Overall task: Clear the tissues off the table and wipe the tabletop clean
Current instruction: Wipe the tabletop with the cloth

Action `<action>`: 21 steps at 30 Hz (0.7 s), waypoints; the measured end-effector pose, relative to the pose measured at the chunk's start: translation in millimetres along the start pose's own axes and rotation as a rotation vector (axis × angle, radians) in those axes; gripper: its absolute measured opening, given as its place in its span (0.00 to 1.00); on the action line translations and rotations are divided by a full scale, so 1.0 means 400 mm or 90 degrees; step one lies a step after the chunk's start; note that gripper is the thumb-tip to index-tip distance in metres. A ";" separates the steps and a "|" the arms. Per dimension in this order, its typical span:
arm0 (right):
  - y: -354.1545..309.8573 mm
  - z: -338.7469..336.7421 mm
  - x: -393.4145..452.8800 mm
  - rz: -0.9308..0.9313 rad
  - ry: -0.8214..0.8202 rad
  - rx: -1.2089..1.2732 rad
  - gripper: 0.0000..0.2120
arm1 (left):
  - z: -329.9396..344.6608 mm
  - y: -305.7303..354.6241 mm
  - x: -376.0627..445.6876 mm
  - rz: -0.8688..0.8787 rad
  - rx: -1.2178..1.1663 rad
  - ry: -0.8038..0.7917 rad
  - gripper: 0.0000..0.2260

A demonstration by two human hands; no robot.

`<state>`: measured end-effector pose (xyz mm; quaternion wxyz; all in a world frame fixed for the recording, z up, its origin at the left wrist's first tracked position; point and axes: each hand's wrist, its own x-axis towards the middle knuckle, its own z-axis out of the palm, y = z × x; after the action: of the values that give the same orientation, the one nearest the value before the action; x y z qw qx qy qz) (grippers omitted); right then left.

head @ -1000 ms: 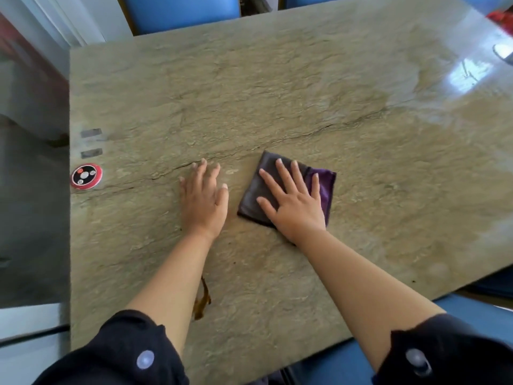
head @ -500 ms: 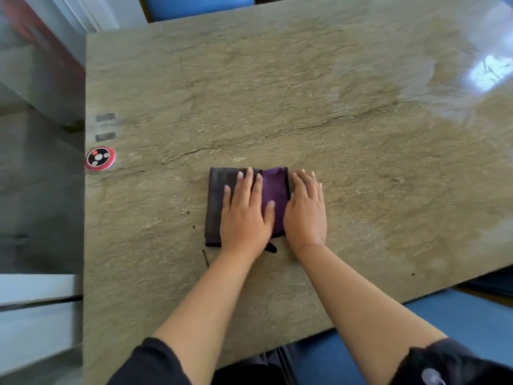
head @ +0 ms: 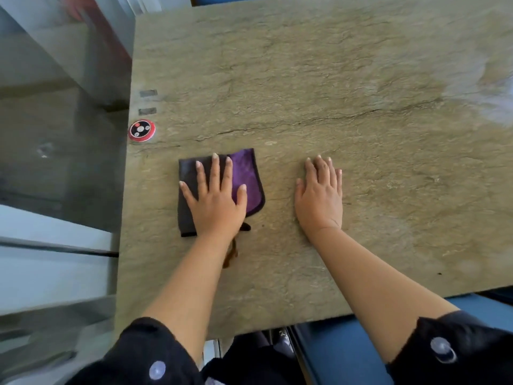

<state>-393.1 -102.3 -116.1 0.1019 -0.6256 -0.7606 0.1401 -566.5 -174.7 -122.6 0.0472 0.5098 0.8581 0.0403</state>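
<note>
A folded purple and dark cloth (head: pixel 248 176) lies on the stone tabletop (head: pixel 333 79) near its left edge. My left hand (head: pixel 215 195) presses flat on the cloth with straight, spread fingers. My right hand (head: pixel 319 195) rests flat on the bare table to the right of the cloth, apart from it. A brown smear (head: pixel 231 254) shows on the table just beside my left wrist. No tissues are visible.
A round red and black call button (head: pixel 141 130) and two small grey tabs (head: pixel 148 101) sit by the table's left edge. A blue seat (head: pixel 347 351) is below the near edge. Glass and floor lie to the left.
The cloth passed from my right hand to my left hand and slid left toward the table edge. My right hand came off the cloth and now lies on bare table.
</note>
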 end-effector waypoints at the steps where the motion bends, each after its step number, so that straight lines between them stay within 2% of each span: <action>1: -0.020 0.004 -0.014 -0.020 -0.006 0.021 0.24 | 0.004 0.009 -0.047 0.053 0.010 0.007 0.28; 4: -0.088 0.032 -0.068 -0.066 -0.018 0.067 0.24 | -0.002 -0.027 -0.065 0.176 0.030 -0.018 0.28; 5: -0.103 0.043 -0.083 -0.076 -0.021 0.058 0.24 | -0.009 -0.054 -0.041 0.167 0.030 -0.019 0.28; 9: -0.112 0.056 -0.087 -0.097 -0.030 0.015 0.25 | -0.030 -0.164 0.052 -0.004 0.017 -0.034 0.27; 11: -0.112 0.055 -0.083 -0.103 -0.036 0.006 0.25 | -0.034 -0.193 0.045 -0.046 0.005 -0.038 0.27; 15: -0.113 0.053 -0.087 -0.104 -0.046 -0.005 0.24 | -0.028 -0.175 -0.117 -0.071 -0.007 -0.017 0.28; 18: -0.112 0.056 -0.086 -0.103 -0.040 0.001 0.24 | -0.017 -0.156 -0.278 -0.029 0.022 -0.011 0.29; 21: -0.112 0.058 -0.085 -0.105 -0.032 0.007 0.24 | -0.026 -0.194 -0.274 -0.001 0.019 -0.032 0.28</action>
<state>-435.5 -145.7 -121.9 0.0974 -0.5562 -0.8113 0.1515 -583.1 -308.4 -117.1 0.0610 0.5105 0.8576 0.0147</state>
